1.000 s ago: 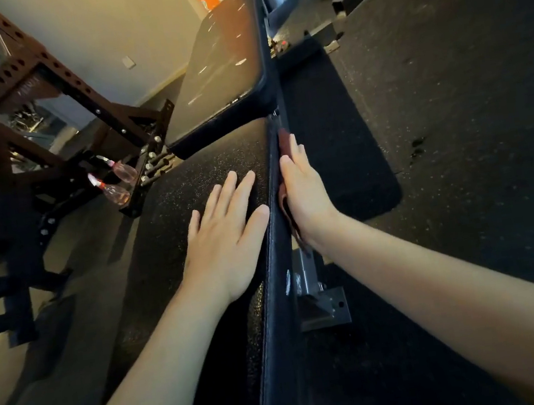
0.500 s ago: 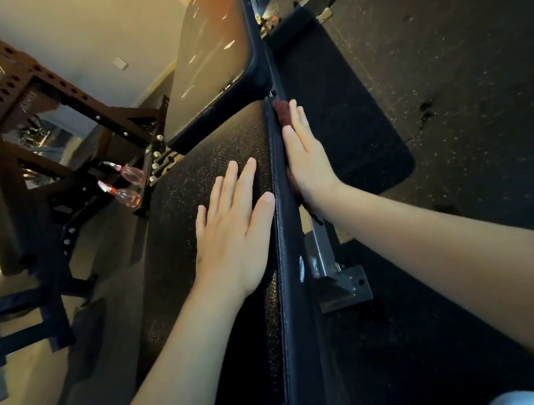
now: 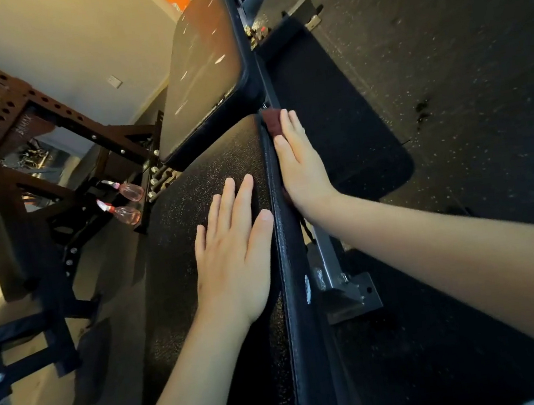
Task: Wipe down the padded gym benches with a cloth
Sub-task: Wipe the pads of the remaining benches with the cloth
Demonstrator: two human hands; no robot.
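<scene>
My left hand [image 3: 231, 252] lies flat on top of the seat pad [image 3: 192, 219]. Its fingers are straight and close together, the thumb runs along the pad's right edge, and it holds nothing. My right hand [image 3: 301, 166] is on the pad's right side face, its fingers straight as well, pressing the cloth [image 3: 272, 122] flat against that face. The cloth is dark red. One corner sticks out past my fingertips at the far end of the pad, and a little shows below my palm near the wrist. The rest is hidden under my hand.

Just beyond the pad's far end is the back pad [image 3: 206, 73], tilted up, with pale streaks shining on it. Under the pad's right side, near my right forearm, a grey steel foot [image 3: 350, 293] meets the floor [image 3: 461, 55]. To the right of the pad a black mat [image 3: 351, 128] lies on that speckled floor. To the left of the pad stands a brown rack [image 3: 18, 127] with rows of holes. Two pink spray bottles [image 3: 127, 216] sit near the pad's far left corner, one just beside the other.
</scene>
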